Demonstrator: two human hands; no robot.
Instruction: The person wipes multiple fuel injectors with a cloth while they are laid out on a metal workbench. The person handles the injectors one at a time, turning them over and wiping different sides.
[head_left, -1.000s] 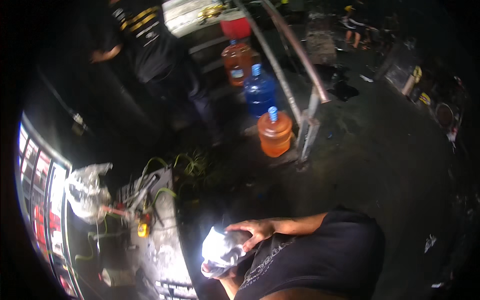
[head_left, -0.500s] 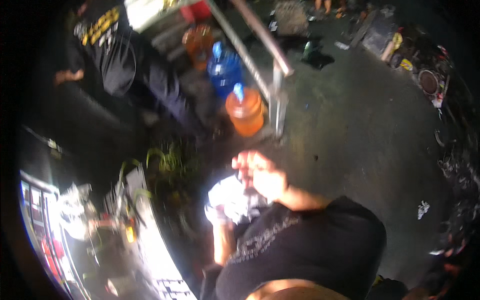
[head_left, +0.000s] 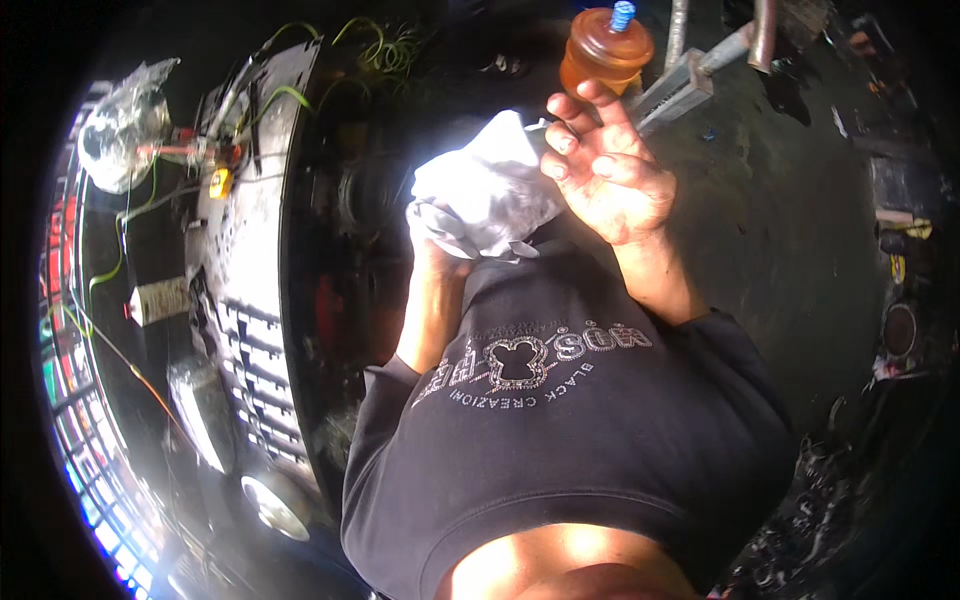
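Observation:
A crumpled white cloth (head_left: 482, 190), glaring in bright light, is bunched in front of my chest. My left hand (head_left: 436, 256) is closed around its lower left part, and folds of the cloth hide most of the fingers. Just to the right of the cloth, my right hand (head_left: 618, 180) is raised with its palm partly turned up. Its fingers are apart and loosely curled, and nothing shows in them. Whether a fingertip touches the cloth's edge I cannot tell.
A workbench (head_left: 285, 130) with a row of dark slots runs along my left, with a yellow tape-measure-like object (head_left: 220, 183) and a plastic-wrapped round thing (head_left: 128, 130). Ahead stand an orange water jug (head_left: 606, 50) and a metal frame (head_left: 690, 85). Clutter (head_left: 900, 325) lies at the right.
My view has swung, so the workbench shows larger and the blue jug and other person are out of sight. My right hand has lifted away from the cloth; my left keeps its hold.

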